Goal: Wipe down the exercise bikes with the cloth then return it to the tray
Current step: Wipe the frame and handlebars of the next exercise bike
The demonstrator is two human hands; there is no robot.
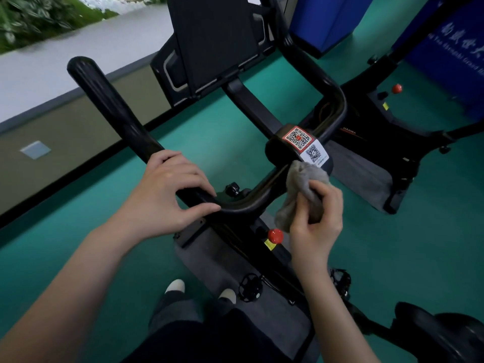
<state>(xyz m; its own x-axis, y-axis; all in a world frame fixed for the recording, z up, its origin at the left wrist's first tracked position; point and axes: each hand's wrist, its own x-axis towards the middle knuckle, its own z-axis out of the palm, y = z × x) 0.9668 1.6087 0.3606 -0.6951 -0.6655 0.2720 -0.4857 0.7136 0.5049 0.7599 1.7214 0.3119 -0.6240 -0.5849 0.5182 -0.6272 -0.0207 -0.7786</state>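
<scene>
Fingers [328,196] of right hand [317,224] pinching cloth [301,184] beside QR stickers [305,144], left fingers [193,179] curled over handlebar [117,111], red knob [275,235] below

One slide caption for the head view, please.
The right hand holds grey cloth at the handlebar; left hand grips the bar.

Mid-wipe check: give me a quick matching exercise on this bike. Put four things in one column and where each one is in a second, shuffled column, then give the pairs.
Things
1. left hand
2. cloth
3. red knob
4. QR stickers

Places
A. below the handlebar, beside the right hand
B. bunched in the right hand, up against the centre block
C. holding the handlebar's left side
D. on top of the centre block

Pairs: 1-C, 2-B, 3-A, 4-D
</scene>
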